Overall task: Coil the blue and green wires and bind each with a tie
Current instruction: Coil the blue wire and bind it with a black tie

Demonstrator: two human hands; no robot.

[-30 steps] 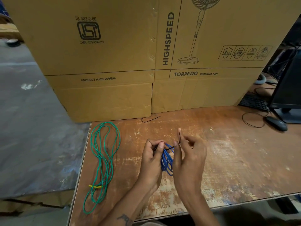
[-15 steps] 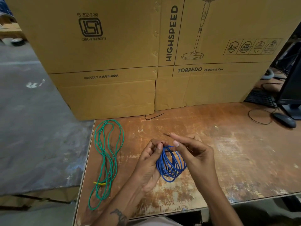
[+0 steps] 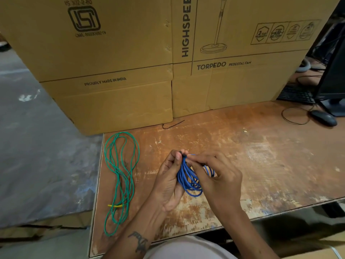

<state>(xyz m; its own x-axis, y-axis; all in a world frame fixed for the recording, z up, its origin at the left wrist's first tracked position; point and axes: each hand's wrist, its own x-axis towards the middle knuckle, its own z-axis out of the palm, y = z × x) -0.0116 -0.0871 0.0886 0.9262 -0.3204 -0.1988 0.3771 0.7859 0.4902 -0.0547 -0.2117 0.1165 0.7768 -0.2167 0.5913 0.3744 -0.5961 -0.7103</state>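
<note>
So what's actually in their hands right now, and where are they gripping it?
The coiled blue wire. The left hand and right hand pinch it together at the top of the coil, where a dark tie seems to sit; the loops hang below.

Two wire coils: one blue [image 3: 190, 181], one green [image 3: 119, 176].

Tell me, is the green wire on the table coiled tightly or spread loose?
Spread loose. The green wire lies in long, uneven loops on the table, gathered only near one end by a yellow tie.
</note>
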